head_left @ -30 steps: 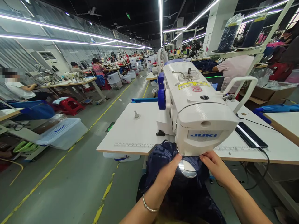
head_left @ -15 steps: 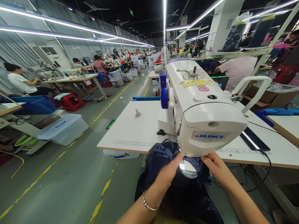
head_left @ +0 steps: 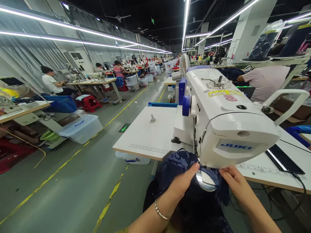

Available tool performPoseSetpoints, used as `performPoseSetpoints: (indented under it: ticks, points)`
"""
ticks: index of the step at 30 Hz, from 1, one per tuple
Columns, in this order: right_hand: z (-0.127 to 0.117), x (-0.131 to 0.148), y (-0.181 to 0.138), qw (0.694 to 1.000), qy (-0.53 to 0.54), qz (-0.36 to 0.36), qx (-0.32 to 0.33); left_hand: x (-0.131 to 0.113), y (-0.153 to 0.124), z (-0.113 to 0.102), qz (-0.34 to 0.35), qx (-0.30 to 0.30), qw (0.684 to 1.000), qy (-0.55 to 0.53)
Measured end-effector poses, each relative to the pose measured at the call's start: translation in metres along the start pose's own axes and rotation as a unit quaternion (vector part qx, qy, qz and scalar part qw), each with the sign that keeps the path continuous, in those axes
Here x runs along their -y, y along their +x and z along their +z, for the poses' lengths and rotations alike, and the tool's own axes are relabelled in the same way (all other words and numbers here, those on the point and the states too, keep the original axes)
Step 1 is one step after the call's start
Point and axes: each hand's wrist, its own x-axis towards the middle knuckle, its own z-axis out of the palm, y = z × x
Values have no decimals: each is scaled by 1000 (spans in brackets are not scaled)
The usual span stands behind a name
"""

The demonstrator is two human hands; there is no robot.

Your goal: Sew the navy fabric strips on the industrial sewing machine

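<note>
A white sewing machine (head_left: 233, 129) with a blue handwheel (head_left: 186, 105) stands in front of me. Dark navy fabric (head_left: 171, 168), partly lace-like, is bunched around its narrow metal-ended bed (head_left: 206, 182), under the head. My left hand (head_left: 181, 184) grips the fabric left of the bed, thumb pointing up toward the needle area. On the other side, my right hand (head_left: 233, 178) pinches the fabric's edge between thumb and curled fingers. The machine head hides the needle and part of the cloth. More dark cloth hangs down toward my lap.
The white worktable (head_left: 145, 129) carries a printed ruler and a small grey peg (head_left: 152, 118). A dark tablet (head_left: 284, 158) with a cable lies at right. A lidded plastic bin (head_left: 82, 127) stands on the floor at left. Co-workers sit at other machines.
My view has turned left, so the machine and table appear farther right. Both hands keep their hold on the navy fabric, with little visible shift against the machine.
</note>
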Motion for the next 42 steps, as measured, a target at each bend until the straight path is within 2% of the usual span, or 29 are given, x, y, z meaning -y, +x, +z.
performPoseSetpoints:
  ticks: [7, 12, 15, 21, 27, 32, 37, 39, 42]
  points:
    - [6, 7, -4, 999, 34, 14, 14, -7, -5, -6, -64, -37, 996, 58]
    - [11, 14, -4, 998, 42, 26, 24, -8, -4, -18, -23, -72, 992, 98]
    - [13, 17, -4, 999, 34, 31, 27, -5, -2, -27, -40, -81, 988, 125]
    - [12, 10, -3, 1000, 11, -2, 20, 2, 3, -36, 25, -53, 987, 149]
    - [11, 5, -5, 999, 34, -23, 22, 9, 7, -38, 42, -38, 987, 149]
    - [12, 11, -15, 1000, 8, -28, 4, 12, 4, -38, 50, -41, 986, 154]
    - [9, 25, -36, 999, -33, -21, -29, 7, -5, -37, 67, -13, 980, 188]
    - [1, 26, -47, 999, -30, -19, -35, 8, -9, -40, 54, 11, 980, 192]
    - [-21, 13, -67, 999, -52, 1, -5, 15, -13, -47, -2, 68, 988, 136]
